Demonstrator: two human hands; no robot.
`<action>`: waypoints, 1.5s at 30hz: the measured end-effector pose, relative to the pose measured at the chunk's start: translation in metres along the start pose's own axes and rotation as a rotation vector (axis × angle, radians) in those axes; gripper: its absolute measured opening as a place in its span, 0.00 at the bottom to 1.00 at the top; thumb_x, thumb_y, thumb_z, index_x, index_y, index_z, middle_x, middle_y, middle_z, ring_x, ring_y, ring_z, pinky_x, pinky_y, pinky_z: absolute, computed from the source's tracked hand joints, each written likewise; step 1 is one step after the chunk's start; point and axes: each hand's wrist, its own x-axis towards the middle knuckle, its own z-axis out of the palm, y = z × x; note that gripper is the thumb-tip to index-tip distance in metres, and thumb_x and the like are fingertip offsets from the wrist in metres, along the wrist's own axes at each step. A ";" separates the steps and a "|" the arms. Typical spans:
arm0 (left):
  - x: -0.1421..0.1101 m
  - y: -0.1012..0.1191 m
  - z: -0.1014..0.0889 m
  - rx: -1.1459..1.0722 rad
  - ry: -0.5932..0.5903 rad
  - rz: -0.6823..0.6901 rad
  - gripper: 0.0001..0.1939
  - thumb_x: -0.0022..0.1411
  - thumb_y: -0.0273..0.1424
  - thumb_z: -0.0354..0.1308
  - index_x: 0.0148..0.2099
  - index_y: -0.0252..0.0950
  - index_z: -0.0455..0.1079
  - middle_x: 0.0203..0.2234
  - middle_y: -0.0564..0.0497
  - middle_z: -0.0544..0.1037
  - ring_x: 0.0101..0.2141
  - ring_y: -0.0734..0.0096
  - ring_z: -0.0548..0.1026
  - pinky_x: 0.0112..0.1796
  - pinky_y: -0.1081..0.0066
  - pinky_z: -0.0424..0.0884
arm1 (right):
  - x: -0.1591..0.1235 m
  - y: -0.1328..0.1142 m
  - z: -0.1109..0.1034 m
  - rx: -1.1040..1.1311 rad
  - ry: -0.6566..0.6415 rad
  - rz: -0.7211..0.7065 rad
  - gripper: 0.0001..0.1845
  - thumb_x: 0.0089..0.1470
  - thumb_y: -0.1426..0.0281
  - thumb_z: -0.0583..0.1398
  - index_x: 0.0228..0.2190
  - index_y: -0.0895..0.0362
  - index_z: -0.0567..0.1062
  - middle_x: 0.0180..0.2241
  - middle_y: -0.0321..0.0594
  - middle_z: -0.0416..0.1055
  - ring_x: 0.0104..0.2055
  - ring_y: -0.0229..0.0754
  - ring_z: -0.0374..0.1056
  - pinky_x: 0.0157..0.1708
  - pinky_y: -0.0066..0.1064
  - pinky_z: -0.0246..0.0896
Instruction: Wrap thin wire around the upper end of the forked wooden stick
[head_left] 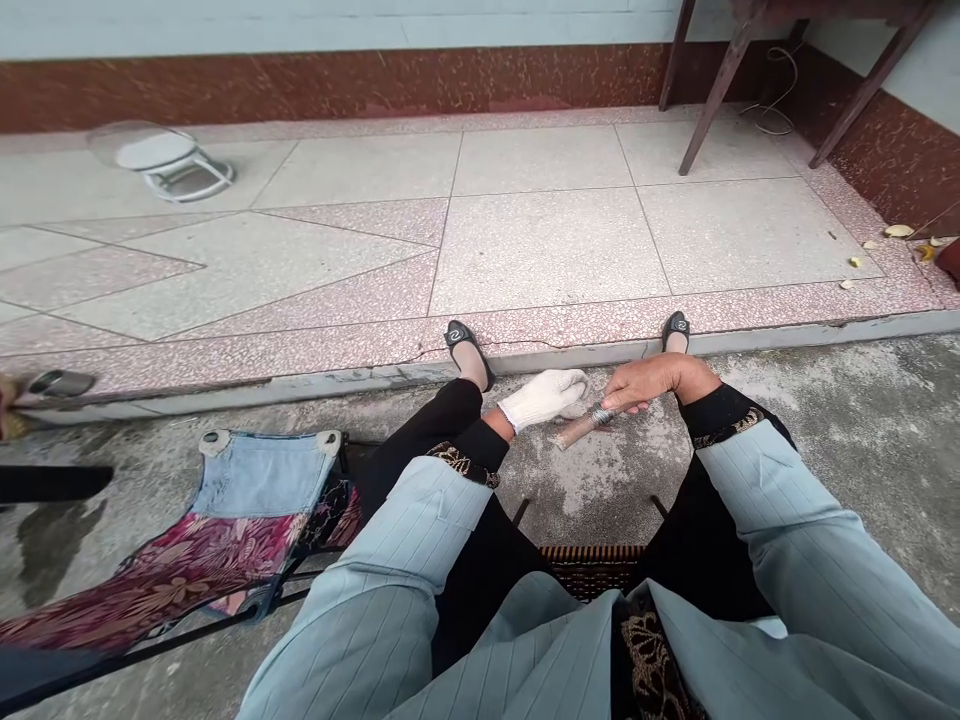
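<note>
Pale tiled terrace [540, 240] fills the upper half, raised above rough concrete [847, 440]. A folding chair [266, 475] with patched cloth stands towards eight o'clock, a dark wooden table [718, 95] between one and two, a white stool [157, 150] at ten. Just past three is the bare right hand [645, 382], its fingers wrapped around a short wooden stick [576, 428] near a grey ribbed band [599, 413]. The stick lies towards four o'clock, its pale end pointing to eight, just below the gloved left hand [541, 397]. The glove's fingers are curled in; whether they grip anything, I cannot tell at this blur. A snug right grip, an easy wrist and gloved fingertips tucked clear of the stick would serve best here. No brand, label or writing can be read, only a swirl ornament [455, 336] on a black shoe.
</note>
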 end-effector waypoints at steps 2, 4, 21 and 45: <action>-0.004 0.004 -0.005 0.023 -0.006 0.022 0.16 0.68 0.37 0.44 0.42 0.34 0.70 0.33 0.49 0.75 0.33 0.68 0.70 0.38 0.70 0.63 | 0.006 0.000 -0.001 -0.120 0.022 0.165 0.27 0.64 0.51 0.53 0.22 0.58 0.68 0.21 0.37 0.67 0.22 0.36 0.60 0.28 0.31 0.55; -0.008 0.009 -0.008 -0.035 -0.008 0.020 0.17 0.68 0.38 0.45 0.42 0.34 0.71 0.34 0.49 0.75 0.33 0.68 0.70 0.38 0.70 0.64 | 0.010 0.000 -0.004 -0.280 0.141 0.388 0.25 0.63 0.55 0.55 0.21 0.58 0.69 0.23 0.43 0.69 0.25 0.39 0.62 0.28 0.33 0.55; -0.011 0.026 0.010 -0.433 -0.073 -0.004 0.14 0.68 0.37 0.46 0.37 0.34 0.67 0.26 0.54 0.66 0.24 0.78 0.61 0.27 0.75 0.60 | -0.019 0.005 -0.011 0.493 0.664 -0.128 0.28 0.59 0.44 0.55 0.29 0.58 0.70 0.22 0.36 0.65 0.23 0.36 0.59 0.25 0.29 0.55; -0.012 0.018 -0.001 -0.485 -0.131 0.067 0.17 0.71 0.42 0.44 0.39 0.34 0.66 0.21 0.56 0.66 0.22 0.77 0.63 0.29 0.74 0.60 | -0.022 0.005 -0.016 0.602 0.870 -0.154 0.27 0.61 0.45 0.54 0.29 0.57 0.65 0.26 0.39 0.66 0.22 0.33 0.56 0.22 0.27 0.53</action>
